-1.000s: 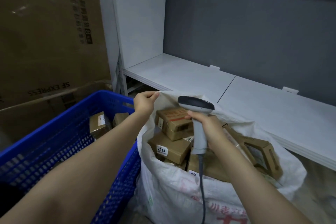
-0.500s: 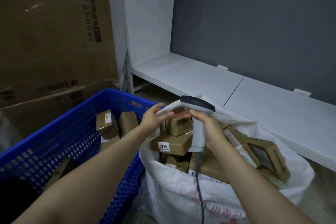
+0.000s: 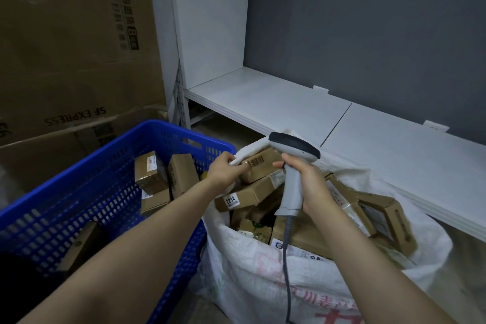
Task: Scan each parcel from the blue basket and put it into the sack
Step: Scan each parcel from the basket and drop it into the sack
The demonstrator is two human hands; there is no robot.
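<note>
Parcels (image 3: pixel 263 166) heaped to sack (image 3: pixel 263 279) brim — most work looks done. Several remain in basket (image 3: pixel 86 163). Left hand (image 3: pixel 226 173) pinches sack rim beside top parcel; right hand (image 3: pixel 307 181) wrapped round scanner (image 3: pixel 292 166) — next pick pending.

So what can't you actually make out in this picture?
- Head view: the lower parcels in the sack are buried under the top ones.
- The near end of the blue basket is covered by the left arm and shadow.
- The small label print on the parcel under the left hand is too small to read.
- The scanner cable runs off the bottom edge.
</note>
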